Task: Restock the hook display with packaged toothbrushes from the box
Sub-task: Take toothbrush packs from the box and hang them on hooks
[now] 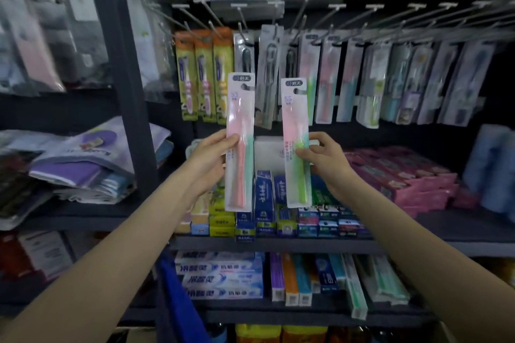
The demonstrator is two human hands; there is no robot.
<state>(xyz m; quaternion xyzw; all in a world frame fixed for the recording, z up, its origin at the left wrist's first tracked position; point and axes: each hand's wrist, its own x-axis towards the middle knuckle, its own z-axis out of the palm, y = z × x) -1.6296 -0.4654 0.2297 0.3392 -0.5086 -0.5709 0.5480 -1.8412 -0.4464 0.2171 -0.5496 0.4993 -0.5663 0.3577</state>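
head view | left hand (213, 152) is gripping a clear pink-and-teal toothbrush blister pack (240, 142) at mid-length | right hand (323, 154) is pinching a matching pink-and-green toothbrush pack (296, 145) | both packs are standing upright, hang-holes topmost | metal display hooks (274, 33) are lying above and beyond both hands, roughly equally near | both arms are reaching forward, raised.

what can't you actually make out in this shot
- Head view, box: not in frame.
- Left pack, right pack: small print too blurred to read.
- Left hand: grip fingers hidden behind its pack.
- Hanging goods at left edge: motion-blurred.
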